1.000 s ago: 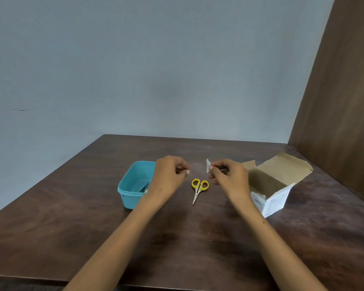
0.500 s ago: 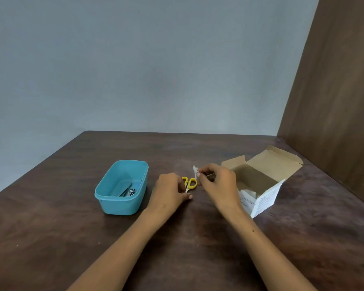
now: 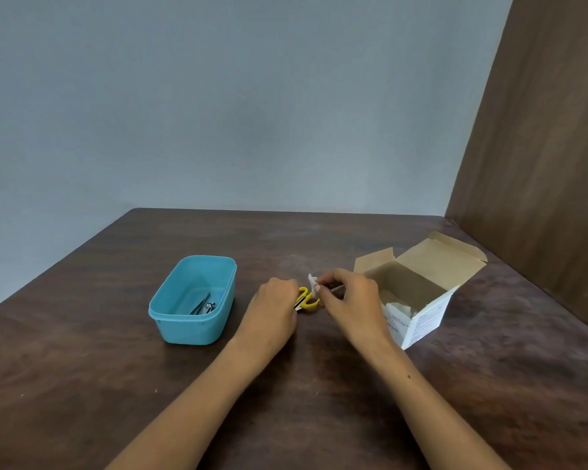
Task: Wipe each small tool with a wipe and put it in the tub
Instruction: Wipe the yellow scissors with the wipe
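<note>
Small scissors with yellow handles (image 3: 307, 297) lie on the brown table between my hands. My left hand (image 3: 275, 308) covers their blades, its fingers curled round them. To the right, my right hand (image 3: 351, 300) pinches a small white wipe (image 3: 312, 282) just above the yellow handles, and a thin silvery strip shows under its fingers. The teal tub (image 3: 170, 315) stands left of my left hand and holds a few metal tools (image 3: 202, 305).
An open cardboard box (image 3: 421, 320) with white wipes inside stands right of my right hand, its flaps raised. A brown wooden panel (image 3: 540, 164) closes the table's right side, and a grey wall runs behind the table (image 3: 116, 385).
My left hand came from near the tub down onto the scissors. My right hand, still with the wipe, dropped close to the yellow handles. The view shifted right.
</note>
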Action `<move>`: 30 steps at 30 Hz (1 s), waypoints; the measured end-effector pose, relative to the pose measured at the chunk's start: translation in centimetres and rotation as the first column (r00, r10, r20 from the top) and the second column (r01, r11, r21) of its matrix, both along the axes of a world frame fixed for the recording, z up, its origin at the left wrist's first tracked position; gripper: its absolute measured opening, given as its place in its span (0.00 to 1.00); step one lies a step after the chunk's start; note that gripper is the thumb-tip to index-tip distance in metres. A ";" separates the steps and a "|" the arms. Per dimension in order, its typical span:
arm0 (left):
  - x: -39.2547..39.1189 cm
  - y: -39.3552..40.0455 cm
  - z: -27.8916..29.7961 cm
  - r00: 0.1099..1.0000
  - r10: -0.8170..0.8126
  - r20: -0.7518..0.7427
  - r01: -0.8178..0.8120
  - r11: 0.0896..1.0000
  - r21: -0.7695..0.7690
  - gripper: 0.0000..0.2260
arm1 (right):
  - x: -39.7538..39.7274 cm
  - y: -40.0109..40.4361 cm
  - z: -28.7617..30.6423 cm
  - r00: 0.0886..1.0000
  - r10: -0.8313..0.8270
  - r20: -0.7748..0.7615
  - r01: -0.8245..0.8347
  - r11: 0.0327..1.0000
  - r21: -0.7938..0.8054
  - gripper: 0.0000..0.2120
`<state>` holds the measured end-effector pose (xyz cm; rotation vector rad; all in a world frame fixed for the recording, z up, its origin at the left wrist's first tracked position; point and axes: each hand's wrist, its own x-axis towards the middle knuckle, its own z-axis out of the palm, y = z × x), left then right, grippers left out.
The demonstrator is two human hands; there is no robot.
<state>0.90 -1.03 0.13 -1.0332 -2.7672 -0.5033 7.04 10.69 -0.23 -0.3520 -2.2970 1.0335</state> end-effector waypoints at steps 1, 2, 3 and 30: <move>0.1 0.0 0.1 1.000 -0.011 -0.005 0.011 1.000 -0.021 0.04 | 0.0 0.0 0.0 1.000 -0.002 0.000 0.002 1.000 0.000 0.02; 0.2 0.0 0.1 1.000 -0.012 -0.017 0.012 0.999 -0.040 0.05 | 0.1 0.0 0.0 1.000 -0.004 0.000 0.004 1.000 -0.003 0.02; 0.3 -0.2 0.1 0.999 -0.011 -0.041 0.009 0.999 -0.044 0.05 | 0.1 0.0 0.0 1.000 -0.003 -0.002 0.003 1.000 -0.009 0.02; 0.5 -1.4 0.0 0.704 -0.383 0.598 -0.383 0.505 0.774 0.11 | 0.3 0.1 0.4 0.971 -0.024 -0.237 -0.088 0.889 -0.449 0.09</move>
